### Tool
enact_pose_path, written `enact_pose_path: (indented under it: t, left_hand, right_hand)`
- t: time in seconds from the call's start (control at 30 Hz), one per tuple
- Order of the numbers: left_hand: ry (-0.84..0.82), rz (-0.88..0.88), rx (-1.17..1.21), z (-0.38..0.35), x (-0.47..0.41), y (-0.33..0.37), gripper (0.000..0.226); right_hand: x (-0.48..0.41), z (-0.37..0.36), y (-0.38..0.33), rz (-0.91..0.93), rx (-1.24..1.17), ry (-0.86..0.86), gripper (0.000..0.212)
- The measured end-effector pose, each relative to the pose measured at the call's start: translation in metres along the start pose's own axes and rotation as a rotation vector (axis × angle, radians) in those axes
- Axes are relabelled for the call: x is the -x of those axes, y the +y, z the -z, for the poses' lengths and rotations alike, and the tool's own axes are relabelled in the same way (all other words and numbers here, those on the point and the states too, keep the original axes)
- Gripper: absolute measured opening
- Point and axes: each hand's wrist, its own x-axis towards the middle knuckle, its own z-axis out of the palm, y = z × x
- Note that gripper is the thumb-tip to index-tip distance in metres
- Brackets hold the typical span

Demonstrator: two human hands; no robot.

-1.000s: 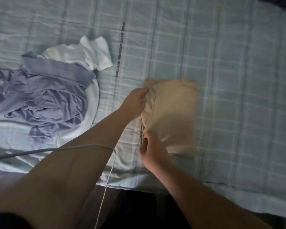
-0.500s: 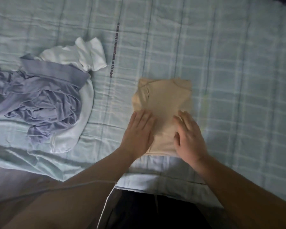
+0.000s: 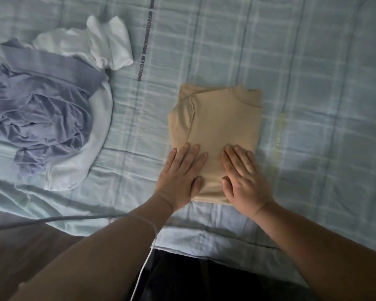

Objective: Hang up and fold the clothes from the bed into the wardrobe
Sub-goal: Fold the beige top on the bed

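Left hand [image 3: 180, 174] and right hand [image 3: 243, 177] no longer grip; both press flat, fingers straight, on the folded beige top [image 3: 217, 118]. Fold looks finished, ready to put away.

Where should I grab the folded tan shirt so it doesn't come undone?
Take the tan shirt by its left and right side edges, reaching underneath from the near edge, where the left hand and right hand lie flat on it. It's a flat stack of layers on the bed, so lifting one corner would probably unfold it.
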Motion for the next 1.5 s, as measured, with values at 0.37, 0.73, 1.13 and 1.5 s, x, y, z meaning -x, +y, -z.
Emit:
enact_pose_path:
  t: [0.37, 0.73, 1.13, 1.5]
  left_hand:
    - [-0.026, 0.139, 0.024, 0.05, -0.05, 0.002, 0.058]
    - [-0.139, 0.144, 0.02, 0.026, -0.057, -0.017, 0.063]
    - [-0.367, -0.129, -0.046, 0.04, 0.008, -0.012, 0.117]
    - [-0.439, -0.122, -0.12, 0.046, -0.001, -0.008, 0.096]
  right_hand:
    - [-0.073, 0.047, 0.005, -0.174, -0.098, 0.07, 0.052]
    - [-0.073, 0.022, 0.017, -0.163, 0.034, -0.088, 0.057]
    - [0.019, 0.038, -0.014, 0.019, 0.117, -0.43, 0.111]
    - [0.004, 0.038, -0.016, 0.004, 0.215, -0.426, 0.073]
